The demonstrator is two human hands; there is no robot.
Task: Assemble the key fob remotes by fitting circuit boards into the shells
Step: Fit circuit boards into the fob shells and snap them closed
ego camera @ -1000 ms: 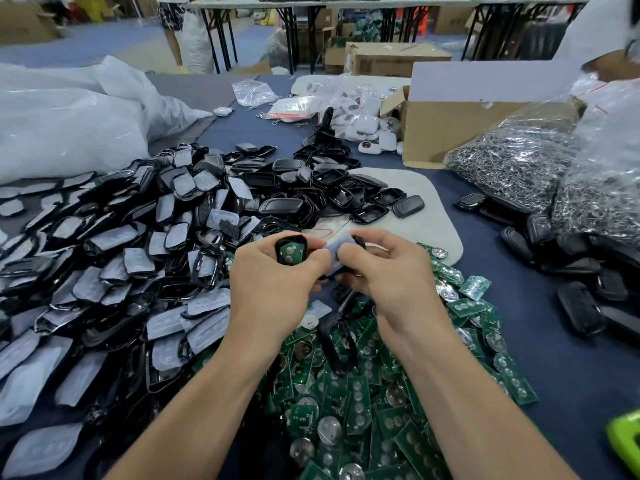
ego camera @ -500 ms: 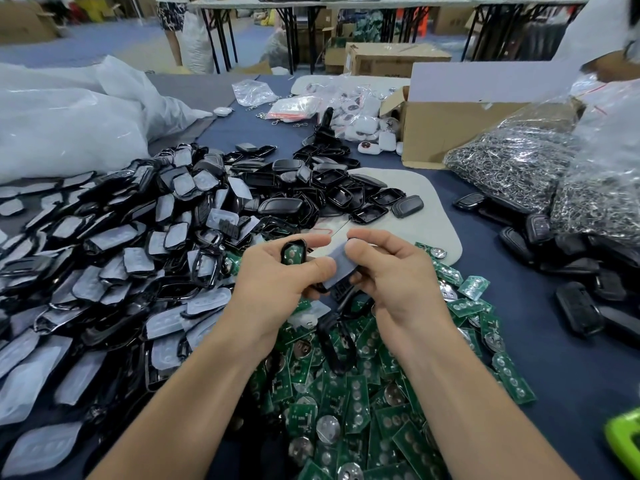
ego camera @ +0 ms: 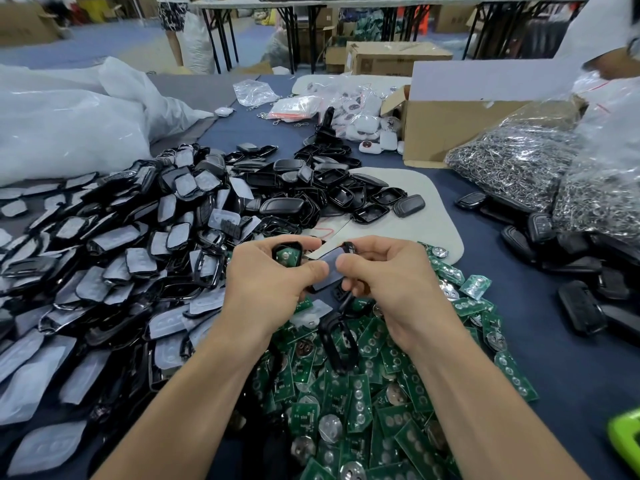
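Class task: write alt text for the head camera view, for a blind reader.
The left hand holds a black shell with a green board inside; the right hand pinches a grey-faced shell beside it, above a pile of circuit boards.

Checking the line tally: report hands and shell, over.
Left hand grips shell, board inside. Right hand pinches grey-padded half. Not yet joined. Board pile underneath.

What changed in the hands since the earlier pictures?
The right hand has brought its grey-faced shell half a little down and left, toward the left hand. The left hand keeps gripping the shell with the green board. The circuit board pile and shell pile did not move.
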